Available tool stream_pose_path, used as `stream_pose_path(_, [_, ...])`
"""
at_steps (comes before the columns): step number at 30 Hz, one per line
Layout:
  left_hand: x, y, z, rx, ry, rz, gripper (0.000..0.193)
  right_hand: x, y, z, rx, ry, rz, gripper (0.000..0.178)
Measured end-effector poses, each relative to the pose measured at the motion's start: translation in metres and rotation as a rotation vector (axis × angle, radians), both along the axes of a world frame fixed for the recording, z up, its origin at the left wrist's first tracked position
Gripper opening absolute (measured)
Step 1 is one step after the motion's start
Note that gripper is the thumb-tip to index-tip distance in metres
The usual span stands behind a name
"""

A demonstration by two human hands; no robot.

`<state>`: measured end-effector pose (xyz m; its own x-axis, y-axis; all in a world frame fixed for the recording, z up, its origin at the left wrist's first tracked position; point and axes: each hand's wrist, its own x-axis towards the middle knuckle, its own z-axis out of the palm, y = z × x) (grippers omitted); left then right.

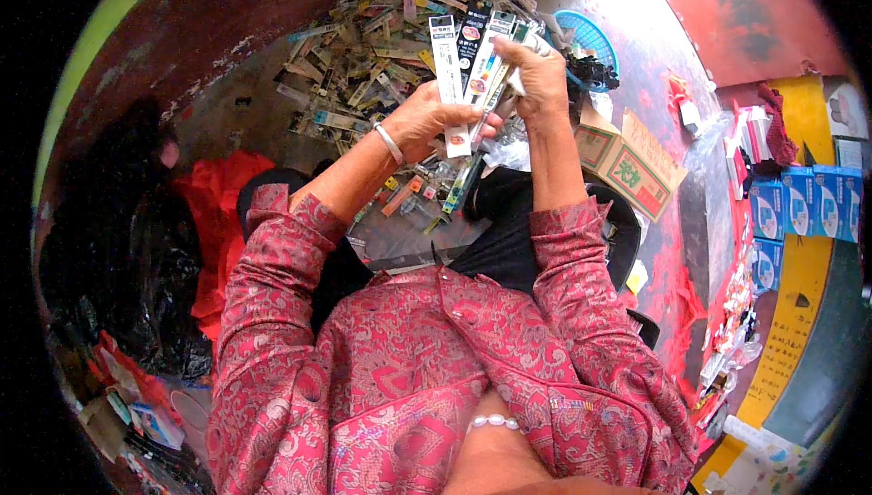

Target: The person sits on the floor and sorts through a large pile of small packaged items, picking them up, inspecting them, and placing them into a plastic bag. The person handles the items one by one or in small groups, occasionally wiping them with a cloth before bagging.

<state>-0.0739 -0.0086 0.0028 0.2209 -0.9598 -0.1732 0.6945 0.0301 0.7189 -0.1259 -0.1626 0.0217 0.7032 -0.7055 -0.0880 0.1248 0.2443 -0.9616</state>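
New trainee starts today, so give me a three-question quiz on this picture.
1. True or false: both hands hold the fan of packets.
2. What lies beyond the hands? A) a heap of packets B) a stack of plates C) a coil of rope
3. Fill in: the left wrist wears a ____ .

Key
1. True: the left hand grips the lower ends and the right hand has its fingers on the upper right side.
2. A: the heap spreads over the floor, with a blue basket to its right.
3. Bangle, silver-coloured.
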Motion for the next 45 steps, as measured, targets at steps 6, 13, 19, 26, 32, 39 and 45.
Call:
stream_pose_path(6, [0.006,0.002,-0.009,0.092,0.040,0.066,0.039,-0.015,-0.034,0.024,0.008,-0.150,-0.219,0.012])
stream_pose_path(13, [0.005,0.003,-0.011,0.030,-0.145,0.108,0.034,-0.002,0.035,0.001,-1.533,0.065,0.221,0.026])
stream_pose_path(19, [0.002,0.015,0.010,0.022,-0.082,-0.059,0.043,0.003,0.002,0.003,-1.476,0.148,-0.113,0.023])
stream_pose_path(26, [0.014,0.018,0.004,0.009,-0.034,-0.012,0.049,-0.004,-0.061,-0.004,-0.756,0.270,-0.477,0.014])
stream_pose_path(32, [0.015,0.013,-0.003,0.163,-0.114,0.145,0.034,-0.006,0.034,0.012,-1.321,-0.103,0.233,0.019])
stream_pose_path(39, [0.014,0.021,0.003,0.114,-0.352,-0.062,0.031,0.006,0.037,-0.002,-1.613,0.181,0.265,0.030])
stream_pose_path(45, [0.003,0.018,0.003,0.087,-0.184,-0.149,0.040,0.013,-0.034,-0.024,-1.408,0.413,-0.186,0.025])
